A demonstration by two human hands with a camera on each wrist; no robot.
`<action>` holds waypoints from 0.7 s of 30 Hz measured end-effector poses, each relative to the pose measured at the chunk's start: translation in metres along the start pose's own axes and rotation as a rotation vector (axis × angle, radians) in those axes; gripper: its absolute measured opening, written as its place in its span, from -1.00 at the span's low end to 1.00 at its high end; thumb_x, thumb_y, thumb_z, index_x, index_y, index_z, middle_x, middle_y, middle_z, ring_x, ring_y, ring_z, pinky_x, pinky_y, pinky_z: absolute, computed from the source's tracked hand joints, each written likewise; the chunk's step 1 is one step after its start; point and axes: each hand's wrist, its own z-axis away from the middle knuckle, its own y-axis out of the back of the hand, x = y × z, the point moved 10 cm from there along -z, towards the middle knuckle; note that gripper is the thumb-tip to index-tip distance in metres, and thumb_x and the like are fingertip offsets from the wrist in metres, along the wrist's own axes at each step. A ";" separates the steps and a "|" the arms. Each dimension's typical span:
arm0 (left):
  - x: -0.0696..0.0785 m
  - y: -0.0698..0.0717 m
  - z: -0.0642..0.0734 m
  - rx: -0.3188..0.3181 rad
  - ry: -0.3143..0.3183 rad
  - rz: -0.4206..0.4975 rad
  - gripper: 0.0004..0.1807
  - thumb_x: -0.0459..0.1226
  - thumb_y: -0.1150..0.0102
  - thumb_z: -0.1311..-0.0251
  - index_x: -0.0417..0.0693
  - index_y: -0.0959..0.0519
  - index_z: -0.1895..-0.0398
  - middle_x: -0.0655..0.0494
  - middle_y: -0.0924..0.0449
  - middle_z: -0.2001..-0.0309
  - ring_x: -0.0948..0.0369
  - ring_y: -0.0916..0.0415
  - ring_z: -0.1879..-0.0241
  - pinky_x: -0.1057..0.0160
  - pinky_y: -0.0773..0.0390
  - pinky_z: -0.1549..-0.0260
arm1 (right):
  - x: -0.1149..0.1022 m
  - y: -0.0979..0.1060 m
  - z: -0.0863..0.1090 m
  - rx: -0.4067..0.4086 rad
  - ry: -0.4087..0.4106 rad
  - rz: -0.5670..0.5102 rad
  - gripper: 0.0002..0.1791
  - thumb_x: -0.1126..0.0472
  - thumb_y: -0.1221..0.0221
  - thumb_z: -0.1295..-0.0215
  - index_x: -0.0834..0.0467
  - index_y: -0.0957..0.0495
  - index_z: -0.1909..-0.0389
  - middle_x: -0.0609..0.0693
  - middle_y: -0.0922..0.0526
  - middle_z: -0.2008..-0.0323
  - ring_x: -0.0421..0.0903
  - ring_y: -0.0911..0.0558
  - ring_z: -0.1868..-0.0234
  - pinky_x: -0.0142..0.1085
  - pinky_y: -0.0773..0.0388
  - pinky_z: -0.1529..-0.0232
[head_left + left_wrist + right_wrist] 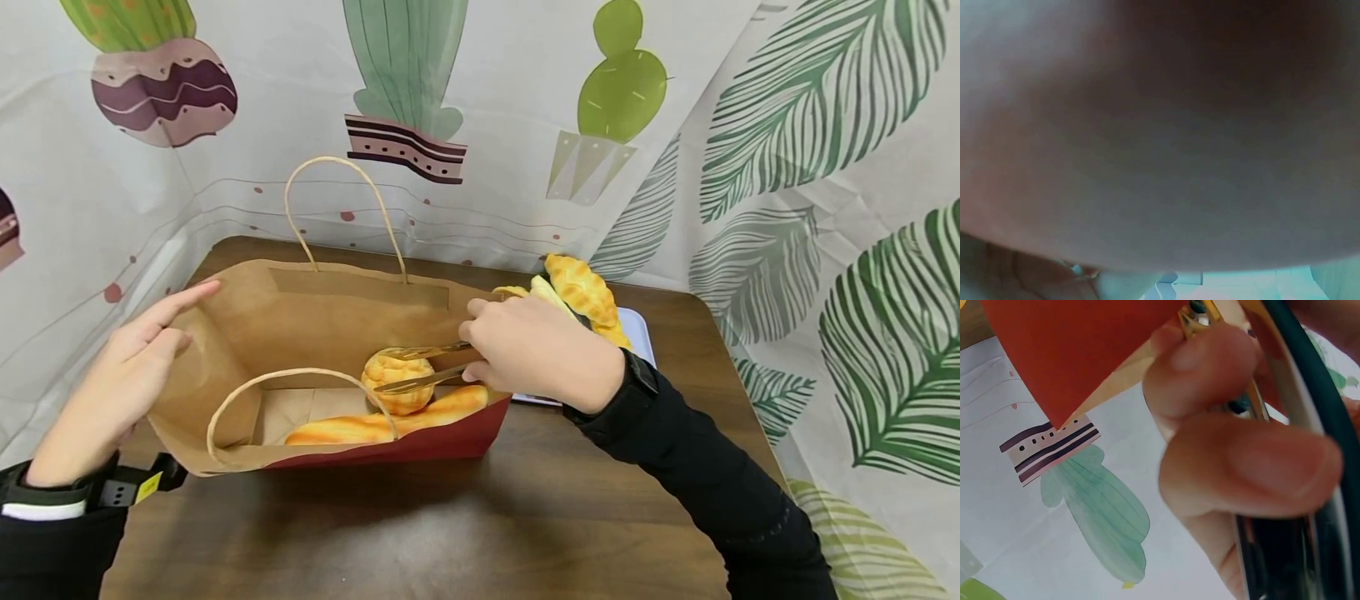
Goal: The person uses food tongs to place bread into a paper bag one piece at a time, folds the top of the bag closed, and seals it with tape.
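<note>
Two hands work at an open paper bag. The right hand grips a pair of metal tongs; its arms straddle a round bread roll inside the bag, at the right, just beyond a long loaf. The left hand touches the left rim, index finger straight; whether it pinches the wall cannot be told. More bread lies on a tray to the far right.

Caution: the near handle crosses in front of the roll and could snag the tongs on lifting. Uneven closing pressure could roll the bread out of the smooth arms. The right wrist, if lowered, could crush the right wall; weak left support could then let the bag shift.
</note>
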 end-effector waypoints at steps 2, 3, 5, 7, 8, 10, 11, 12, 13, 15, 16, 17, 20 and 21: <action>0.001 0.000 0.000 0.000 -0.003 0.001 -0.35 -0.37 0.28 -0.57 0.13 -0.28 -0.67 0.57 -0.31 -0.26 0.12 -0.14 0.03 0.38 -0.11 0.20 | 0.002 0.002 0.003 0.011 0.008 -0.029 -0.70 -0.02 -0.43 -0.38 0.14 -0.76 0.10 -0.03 -0.56 0.29 -0.04 -0.62 0.26 -0.22 -0.61 0.25; 0.001 0.000 0.000 -0.001 -0.003 0.002 -0.35 -0.37 0.28 -0.57 0.14 -0.28 -0.67 0.60 -0.30 -0.29 0.14 -0.13 -0.01 0.40 -0.10 0.19 | 0.003 0.003 0.004 0.022 0.014 -0.046 -0.69 -0.02 -0.44 -0.38 0.15 -0.76 0.10 -0.03 -0.56 0.30 -0.06 -0.61 0.27 -0.23 -0.61 0.26; 0.001 0.000 0.001 0.000 -0.003 0.002 -0.35 -0.38 0.28 -0.57 0.13 -0.28 -0.67 0.63 -0.29 -0.30 0.15 -0.12 -0.04 0.42 -0.09 0.18 | 0.005 0.005 0.008 0.045 0.023 -0.077 -0.67 -0.01 -0.44 -0.37 0.17 -0.75 0.09 -0.03 -0.56 0.28 -0.09 -0.60 0.29 -0.26 -0.60 0.28; 0.002 0.000 0.001 0.001 -0.002 0.010 -0.35 -0.38 0.29 -0.57 0.11 -0.28 -0.67 0.63 -0.29 -0.30 0.17 -0.11 -0.05 0.44 -0.08 0.18 | 0.007 0.008 0.014 0.073 0.033 -0.121 -0.66 0.00 -0.45 -0.37 0.19 -0.74 0.07 -0.02 -0.57 0.25 -0.12 -0.59 0.30 -0.28 -0.60 0.28; 0.003 0.000 0.001 0.000 -0.002 0.012 -0.35 -0.38 0.29 -0.57 0.10 -0.28 -0.67 0.62 -0.29 -0.31 0.19 -0.11 -0.06 0.44 -0.07 0.16 | 0.008 0.009 0.016 0.093 0.041 -0.139 -0.66 0.01 -0.45 -0.37 0.20 -0.74 0.06 -0.01 -0.58 0.24 -0.12 -0.59 0.30 -0.28 -0.60 0.27; 0.005 0.000 0.001 0.001 -0.004 0.014 -0.35 -0.39 0.29 -0.56 0.08 -0.27 -0.67 0.62 -0.29 -0.30 0.21 -0.11 -0.05 0.44 -0.07 0.17 | 0.010 0.012 0.022 0.139 0.055 -0.165 -0.64 0.02 -0.45 -0.37 0.21 -0.74 0.03 -0.01 -0.58 0.21 -0.13 -0.60 0.30 -0.28 -0.60 0.25; 0.006 0.000 0.002 0.002 -0.008 0.017 -0.35 -0.40 0.28 -0.56 0.07 -0.27 -0.67 0.62 -0.29 -0.31 0.22 -0.11 -0.05 0.44 -0.06 0.16 | 0.010 0.014 0.026 0.166 0.066 -0.174 -0.65 0.03 -0.45 -0.37 0.22 -0.74 0.03 -0.01 -0.58 0.21 -0.13 -0.60 0.30 -0.27 -0.60 0.24; 0.006 0.000 0.002 0.000 -0.007 0.019 -0.35 -0.40 0.28 -0.56 0.05 -0.27 -0.67 0.62 -0.28 -0.32 0.24 -0.11 -0.06 0.44 -0.06 0.16 | 0.011 0.016 0.029 0.191 0.074 -0.182 -0.64 0.04 -0.45 -0.37 0.22 -0.73 0.02 0.00 -0.58 0.20 -0.12 -0.60 0.31 -0.27 -0.60 0.24; 0.006 -0.001 0.002 0.000 -0.009 0.021 -0.35 -0.40 0.29 -0.56 0.06 -0.27 -0.67 0.61 -0.28 -0.32 0.25 -0.10 -0.06 0.44 -0.06 0.16 | 0.012 0.016 0.032 0.214 0.082 -0.185 -0.64 0.03 -0.44 -0.37 0.23 -0.73 0.01 0.00 -0.58 0.19 -0.12 -0.60 0.31 -0.26 -0.60 0.24; 0.005 0.000 0.002 -0.001 -0.006 0.019 -0.34 -0.39 0.29 -0.56 0.09 -0.26 -0.68 0.61 -0.27 -0.34 0.27 -0.09 -0.08 0.45 -0.05 0.15 | 0.016 0.017 0.038 0.260 0.094 -0.196 -0.65 0.04 -0.42 -0.39 0.21 -0.73 0.00 -0.01 -0.59 0.19 -0.13 -0.60 0.31 -0.25 -0.59 0.27; 0.004 -0.001 0.002 -0.002 -0.007 0.024 -0.34 -0.39 0.30 -0.57 0.10 -0.26 -0.68 0.62 -0.26 -0.36 0.27 -0.07 -0.10 0.46 -0.04 0.14 | 0.018 0.017 0.041 0.278 0.097 -0.209 -0.66 0.05 -0.41 -0.41 0.21 -0.72 0.00 -0.01 -0.59 0.18 -0.13 -0.60 0.30 -0.25 -0.58 0.29; 0.003 -0.001 0.001 -0.002 -0.005 0.025 -0.35 -0.38 0.30 -0.57 0.12 -0.26 -0.68 0.60 -0.27 -0.35 0.25 -0.08 -0.10 0.46 -0.05 0.14 | 0.020 0.016 0.044 0.296 0.101 -0.222 -0.67 0.06 -0.40 -0.42 0.21 -0.72 -0.01 -0.01 -0.60 0.17 -0.14 -0.60 0.30 -0.26 -0.58 0.31; 0.001 -0.001 0.001 -0.003 -0.002 0.027 -0.34 -0.37 0.31 -0.58 0.16 -0.26 -0.68 0.55 -0.29 -0.33 0.20 -0.08 -0.09 0.45 -0.06 0.15 | 0.026 0.014 0.054 0.349 0.102 -0.272 -0.68 0.09 -0.39 -0.43 0.22 -0.71 -0.05 0.00 -0.60 0.14 -0.16 -0.57 0.33 -0.27 -0.55 0.36; 0.000 -0.001 0.000 -0.002 -0.002 0.031 -0.35 -0.37 0.31 -0.58 0.16 -0.26 -0.68 0.55 -0.29 -0.30 0.17 -0.09 -0.08 0.44 -0.06 0.16 | 0.028 0.013 0.058 0.365 0.099 -0.289 -0.67 0.10 -0.40 -0.42 0.22 -0.71 -0.06 0.00 -0.60 0.13 -0.17 -0.57 0.34 -0.27 -0.55 0.36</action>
